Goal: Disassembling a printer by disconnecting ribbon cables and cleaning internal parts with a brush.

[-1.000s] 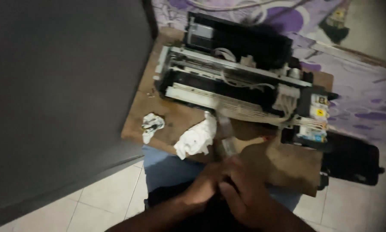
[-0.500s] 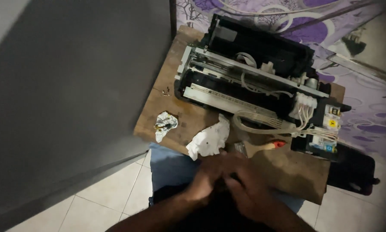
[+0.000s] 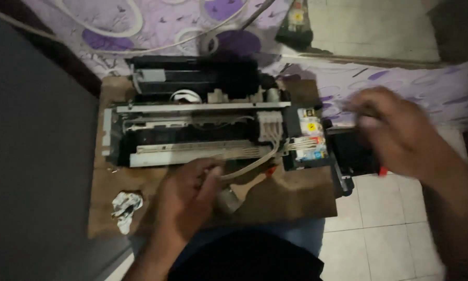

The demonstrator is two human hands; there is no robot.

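Scene: head view looking down at one opened printer (image 3: 203,125) with its cover off, lying on a brown board that serves as the desk (image 3: 296,198), centre of the frame

Left hand (image 3: 184,198): lower centre, fingers curled around a small grey cylindrical part (image 3: 228,200) just below the printer; the hand is closed on it, though the part's exact kind is too dim to tell

Right hand (image 3: 395,130): right of the frame, blurred, raised above a black piece (image 3: 353,153) beside the printer; whether it is open or holding anything I cannot tell

Tube bundle (image 3: 255,164): one pale ribbon of tubes curving from the printer's middle down towards the left hand

Ink tank block (image 3: 309,140): one, with coloured labels, at the printer's right end

Crumpled tissue (image 3: 124,208): one, stained, lower left on the desk

Step in hand: judged from the grip, work on the loose part at the end of the tubes, with the printer already stripped open

Next move calls for: a steady left hold on the part and a free right hand brought in close; the dim light makes fine work harder

Surroundings: purple patterned cloth (image 3: 348,83) behind, pale floor tiles (image 3: 385,229) lower right
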